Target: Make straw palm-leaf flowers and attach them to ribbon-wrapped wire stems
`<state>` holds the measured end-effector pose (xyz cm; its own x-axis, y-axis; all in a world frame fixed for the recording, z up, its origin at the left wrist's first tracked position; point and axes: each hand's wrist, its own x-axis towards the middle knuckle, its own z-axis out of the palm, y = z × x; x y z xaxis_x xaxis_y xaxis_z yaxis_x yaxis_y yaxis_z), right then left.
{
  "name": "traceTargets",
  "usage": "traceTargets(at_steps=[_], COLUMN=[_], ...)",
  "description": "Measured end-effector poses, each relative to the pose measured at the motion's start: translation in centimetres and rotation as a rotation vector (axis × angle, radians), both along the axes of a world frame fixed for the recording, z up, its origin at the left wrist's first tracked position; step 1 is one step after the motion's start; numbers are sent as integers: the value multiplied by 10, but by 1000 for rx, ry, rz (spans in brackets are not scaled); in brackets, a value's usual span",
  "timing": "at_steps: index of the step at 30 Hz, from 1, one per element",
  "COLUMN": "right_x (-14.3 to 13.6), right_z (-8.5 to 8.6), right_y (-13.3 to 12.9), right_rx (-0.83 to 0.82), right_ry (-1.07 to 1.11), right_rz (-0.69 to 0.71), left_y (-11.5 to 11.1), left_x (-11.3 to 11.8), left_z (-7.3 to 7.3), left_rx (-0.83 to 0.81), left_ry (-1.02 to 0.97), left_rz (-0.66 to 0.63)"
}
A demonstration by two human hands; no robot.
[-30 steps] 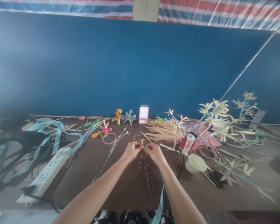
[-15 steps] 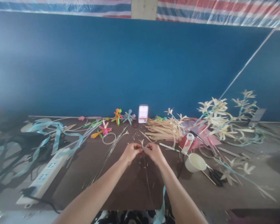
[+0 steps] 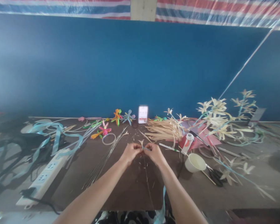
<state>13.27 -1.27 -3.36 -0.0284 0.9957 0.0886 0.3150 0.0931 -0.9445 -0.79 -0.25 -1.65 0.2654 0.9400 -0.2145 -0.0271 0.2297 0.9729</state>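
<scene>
Both my hands meet over the middle of the dark table. Between the fingertips of my left hand (image 3: 132,152) a small cream straw flower (image 3: 141,143) is pinched, its petals pointing up and away. My right hand (image 3: 153,151) is closed in a pinch on a light blue ribbon (image 3: 145,148) at the flower's base. A thin wire stem (image 3: 147,177) runs down from the fingers toward the table's near edge. More blue ribbon (image 3: 163,202) hangs by my right forearm. The exact grip of the fingertips is partly hidden.
Thin wires (image 3: 105,158) lie left of my hands, a power strip (image 3: 46,177) farther left. To the right are straw strips (image 3: 162,130), a paper cup (image 3: 195,163), scissors (image 3: 216,177) and finished straw flowers (image 3: 216,112). Pipe-cleaner figures (image 3: 117,116) and a phone-like screen (image 3: 143,114) stand at the back.
My hands stay almost in place, with the fingers still pinched together at the flower's base. The flower's petals look slightly turned. Nothing else on the table has visibly moved.
</scene>
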Motion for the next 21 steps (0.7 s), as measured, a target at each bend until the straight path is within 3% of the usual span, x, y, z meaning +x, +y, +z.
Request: traceTargets(at_steps=[14, 21], right_x=[-9, -18], right_z=[5, 19], right_y=[-13, -25], right_rx=[62, 171], right_ry=[-205, -573], right_rz=[-44, -166], left_y=[2, 2], left_x=[2, 5], left_z=[-8, -5], left_rx=[135, 151], left_ry=[147, 168], left_rz=[165, 223])
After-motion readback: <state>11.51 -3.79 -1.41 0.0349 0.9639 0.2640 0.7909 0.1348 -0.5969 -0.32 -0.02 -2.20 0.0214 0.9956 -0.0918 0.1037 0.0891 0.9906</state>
